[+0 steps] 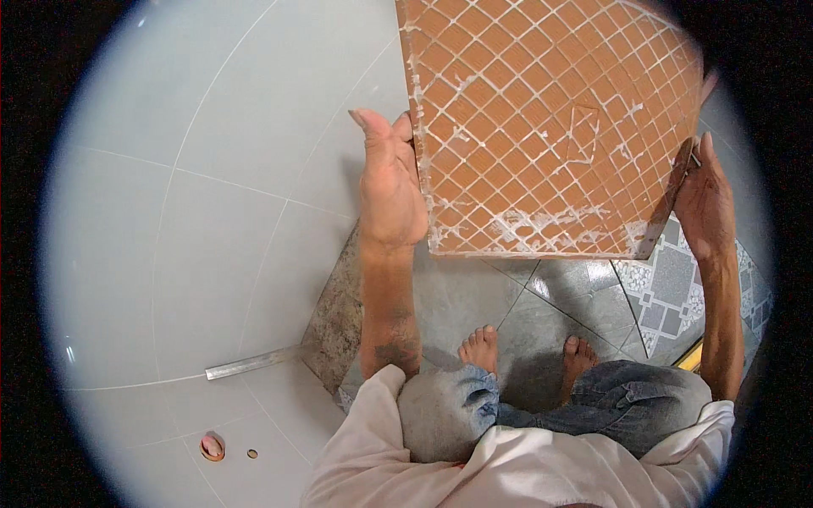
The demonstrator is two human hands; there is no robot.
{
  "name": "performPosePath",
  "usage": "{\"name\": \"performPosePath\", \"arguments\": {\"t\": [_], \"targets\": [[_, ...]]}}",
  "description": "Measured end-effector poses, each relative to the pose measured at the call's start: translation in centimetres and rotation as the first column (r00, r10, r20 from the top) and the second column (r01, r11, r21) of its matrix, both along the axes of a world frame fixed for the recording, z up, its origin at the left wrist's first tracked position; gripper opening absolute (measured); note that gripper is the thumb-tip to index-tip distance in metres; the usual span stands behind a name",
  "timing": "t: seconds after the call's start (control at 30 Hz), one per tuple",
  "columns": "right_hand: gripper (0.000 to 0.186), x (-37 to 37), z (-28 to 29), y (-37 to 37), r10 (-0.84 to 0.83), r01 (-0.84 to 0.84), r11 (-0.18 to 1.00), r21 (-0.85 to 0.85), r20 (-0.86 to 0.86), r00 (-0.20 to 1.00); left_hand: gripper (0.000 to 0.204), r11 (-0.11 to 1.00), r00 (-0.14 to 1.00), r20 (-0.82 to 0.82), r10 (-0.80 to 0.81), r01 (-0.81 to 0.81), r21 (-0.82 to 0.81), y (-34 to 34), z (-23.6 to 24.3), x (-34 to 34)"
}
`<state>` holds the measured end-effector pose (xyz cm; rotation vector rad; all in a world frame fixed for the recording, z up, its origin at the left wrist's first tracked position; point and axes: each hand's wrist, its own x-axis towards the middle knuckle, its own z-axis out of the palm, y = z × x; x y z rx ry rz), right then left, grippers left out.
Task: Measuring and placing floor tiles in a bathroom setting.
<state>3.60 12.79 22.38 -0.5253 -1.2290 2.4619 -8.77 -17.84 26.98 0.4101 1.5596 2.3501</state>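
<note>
In front of me a large ceramic tile [542,135] is held up with its orange-brown back toward me. White raised lines cross that back in a diamond grid, and white smears show most along its lower edge. My left hand [391,182] grips the tile's left edge, thumb sticking out and the other fingers partly hidden at the edge. At the right edge, my right hand [708,199] holds the tile near its lower right corner; its fingers are partly hidden. Something small and shiny shows beside those fingers, too small to name. The tile's front face is hidden.
Pale glossy tiling [229,195] fills the left side, with a metal strip [254,362] and two round holes lower down. A rough brownish surface [334,317] lies beside my left forearm. Grey floor tiles [474,296] surround my bare feet; patterned tile [669,275] and a yellow edge [693,356] are right.
</note>
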Motion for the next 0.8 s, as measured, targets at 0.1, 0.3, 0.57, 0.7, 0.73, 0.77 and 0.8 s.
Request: {"name": "performPosePath", "arguments": {"t": [0.1,0.3,0.57,0.7,0.73,0.77,0.8], "targets": [[0.033,-0.2,-0.2,0.9,0.026,-0.024,0.999,0.039,-0.044,0.999,0.081,1.0,0.999,-0.048,-0.022,0.022,-0.002,0.0,0.0,-0.2],[0.03,-2.4,-5.1,0.4,0.081,-0.151,0.939,0.31,0.228,0.97,0.056,0.992,0.992,0.035,-0.123,0.124,-0.027,0.0,0.1,-0.3],[0.029,-1.7,-10.9,-0.9,0.387,-0.387,0.916,-0.109,0.504,0.772,0.04,0.969,0.973,-0.137,-0.184,0.156,-0.192,1.6,-6.6,-1.0],[0.024,-2.3,-11.7,-4.3,0.668,-0.622,0.734,-0.272,0.456,0.588,0.072,0.82,0.764,-0.643,0.056,-0.403,-0.407,-1.3,-8.2,-2.0],[0.024,-1.6,-12.2,-4.4,0.667,-0.62,0.734,-0.276,0.466,0.582,0.081,0.742,0.67,-0.73,0.133,-0.556,-0.375,-1.4,-8.5,-2.3],[0.024,-0.9,-13.0,-4.3,0.76,-0.697,0.639,-0.325,0.405,0.508,0.089,0.687,0.728,-0.656,0.199,-0.581,-0.437,-2.1,-9.7,-2.9],[0.024,0.4,-13.4,-3.8,0.834,-0.763,0.54,-0.356,0.35,0.428,0.089,0.695,0.732,-0.647,0.211,-0.578,-0.427,-2.1,-11.5,-2.7]]}}
